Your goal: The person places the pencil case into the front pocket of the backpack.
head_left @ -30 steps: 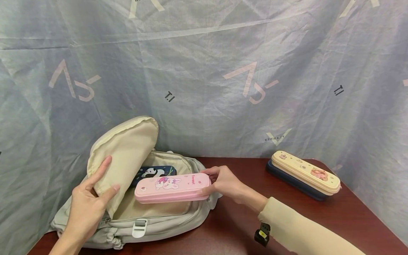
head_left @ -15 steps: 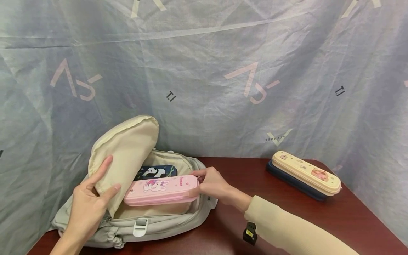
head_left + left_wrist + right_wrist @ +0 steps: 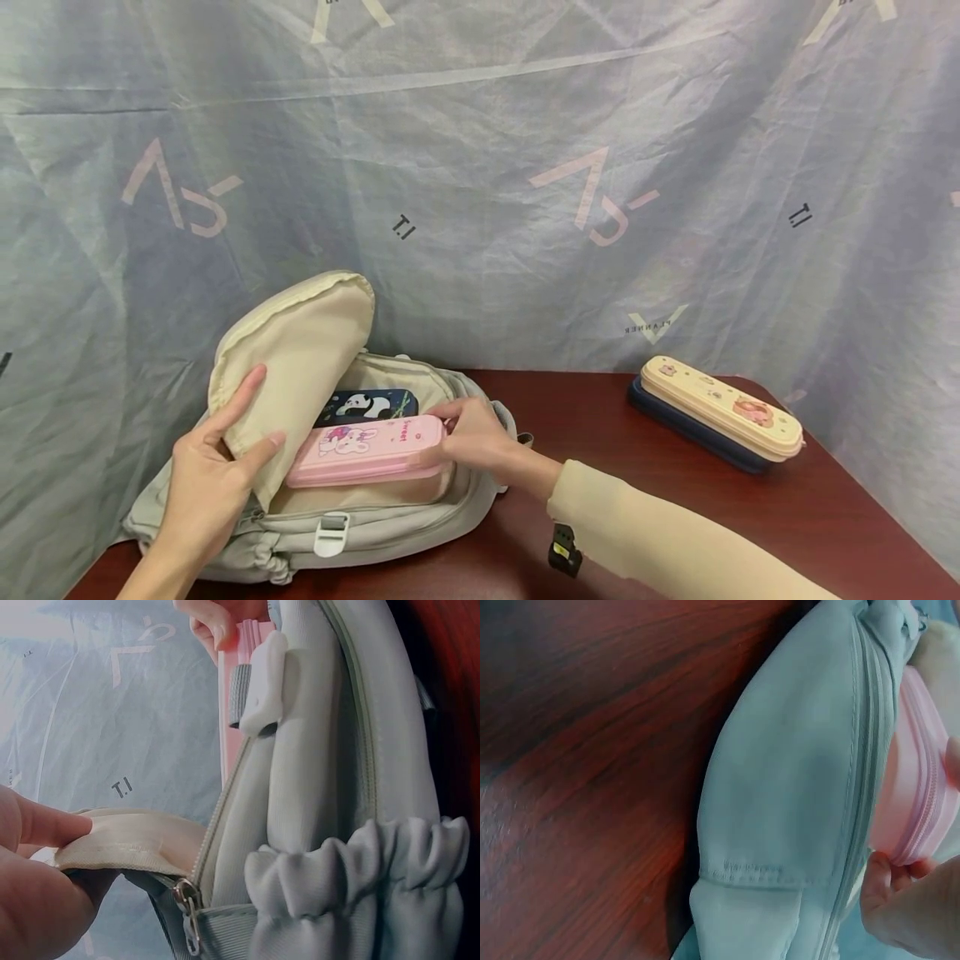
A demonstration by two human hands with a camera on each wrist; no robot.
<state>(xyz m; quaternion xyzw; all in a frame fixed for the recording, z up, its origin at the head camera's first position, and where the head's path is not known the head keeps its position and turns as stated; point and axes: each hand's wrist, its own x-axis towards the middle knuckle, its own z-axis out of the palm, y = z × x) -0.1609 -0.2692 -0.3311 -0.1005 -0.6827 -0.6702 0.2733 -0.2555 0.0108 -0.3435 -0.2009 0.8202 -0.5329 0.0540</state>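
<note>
A pale grey-green backpack [image 3: 390, 533] lies on the table with its front flap [image 3: 300, 358] folded up. My left hand [image 3: 213, 475] grips the flap's edge between thumb and fingers; the left wrist view shows this pinch beside a zipper pull [image 3: 187, 907]. In the opening is a pink pencil case [image 3: 367, 458] with a rabbit picture, its left end hidden behind the flap. My right hand [image 3: 472, 437] holds the case by its right end, thumb on the near side. Behind it, a dark blue panda pencil case [image 3: 367, 403] lies inside the bag, partly covered.
On the right of the dark red table [image 3: 570, 417], a cream pencil case [image 3: 720, 404] rests on top of a navy one [image 3: 697, 429]. A grey printed cloth [image 3: 480, 208] hangs behind the table. A white buckle [image 3: 330, 534] sits on the bag's front.
My right hand has moved left and slightly down, carrying the pink pencil case further into the bag's opening, its left end now behind the flap. The left hand stays nearly still on the flap.
</note>
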